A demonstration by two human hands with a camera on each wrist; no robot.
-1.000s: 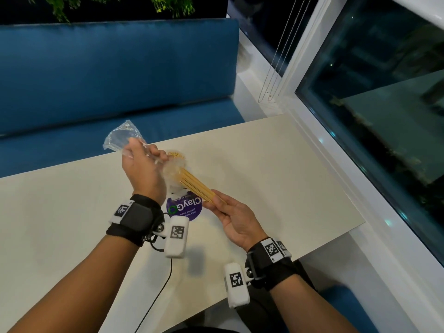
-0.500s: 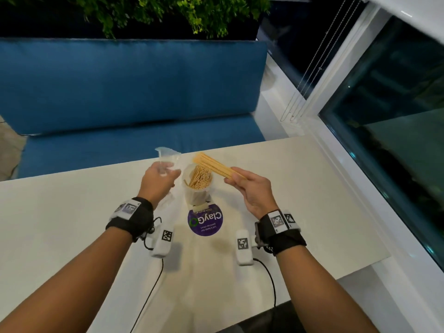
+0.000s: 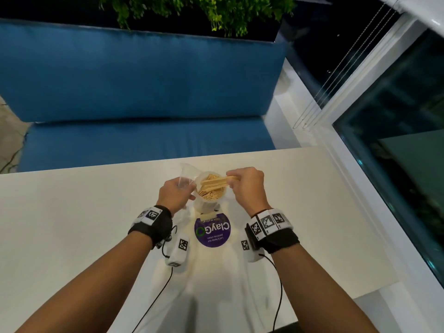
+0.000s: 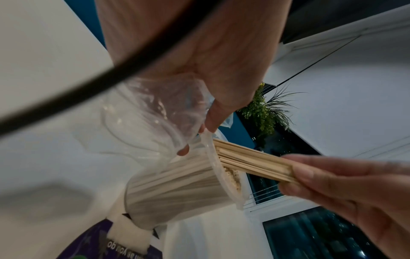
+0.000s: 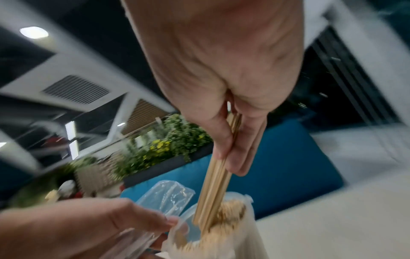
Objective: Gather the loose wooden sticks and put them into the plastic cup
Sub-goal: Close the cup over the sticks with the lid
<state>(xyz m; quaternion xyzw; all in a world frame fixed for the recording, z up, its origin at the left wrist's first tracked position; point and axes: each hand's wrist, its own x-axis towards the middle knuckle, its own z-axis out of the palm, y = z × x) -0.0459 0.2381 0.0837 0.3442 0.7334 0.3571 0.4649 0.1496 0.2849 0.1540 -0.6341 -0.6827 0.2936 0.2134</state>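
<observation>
A translucent plastic cup (image 3: 207, 205) stands on the white table (image 3: 72, 224), packed with upright wooden sticks (image 3: 211, 194). My right hand (image 3: 245, 186) pinches a flat bundle of sticks (image 3: 217, 181) lying across the cup's mouth; in the right wrist view the bundle (image 5: 214, 185) points down, its tips at the cup (image 5: 230, 233). My left hand (image 3: 176, 195) grips a crumpled clear plastic bag (image 3: 186, 175) beside the cup's left rim. In the left wrist view the bag (image 4: 159, 112) hangs from my fingers, touching the cup (image 4: 177, 189) where the bundle (image 4: 250, 161) enters.
A round purple sticker (image 3: 212, 232) lies on the table just in front of the cup. A blue bench (image 3: 144, 92) runs behind the table, with plants (image 3: 192, 8) above it. A window and white frame (image 3: 348, 140) border the right side.
My right hand has swung the stick bundle from beside the cup to over its mouth, tips now inside the rim. The left hand with the bag has closed in on the cup.
</observation>
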